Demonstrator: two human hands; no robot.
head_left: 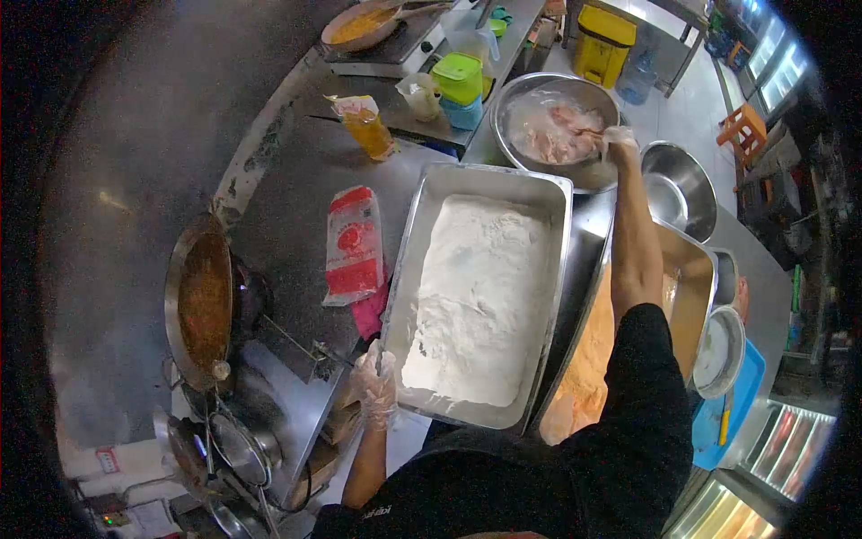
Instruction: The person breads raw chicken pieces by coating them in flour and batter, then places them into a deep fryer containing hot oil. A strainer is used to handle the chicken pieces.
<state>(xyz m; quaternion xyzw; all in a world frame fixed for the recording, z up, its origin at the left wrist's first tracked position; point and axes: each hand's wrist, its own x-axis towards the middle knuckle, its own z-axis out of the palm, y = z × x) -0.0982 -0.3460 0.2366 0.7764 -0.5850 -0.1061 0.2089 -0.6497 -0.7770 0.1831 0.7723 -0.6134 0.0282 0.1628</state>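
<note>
My right hand (618, 144), in a clear plastic glove, is at the right rim of a big steel bowl (508, 144). Pale raw meat (561, 135) lies in cloudy liquid in the bowl, next to my fingers; what they hold, if anything, is too small to tell. Gloved too, my left hand (373, 382) rests beside the lower left corner of a deep steel tray (410, 296); its fingers are not clear enough to read. White powder (480, 287) covers much of the tray's bottom. To the right, partly under my right arm, a second tray (696, 269) holds orange powder (584, 368).
A wok (205, 305) stands at the left. A red and white bag (354, 242) and a yellow-orange pouch (366, 130) lie beyond the tray. Green container (458, 78) at the top, empty steel bowl (678, 190) and blue tray (741, 404) at the right.
</note>
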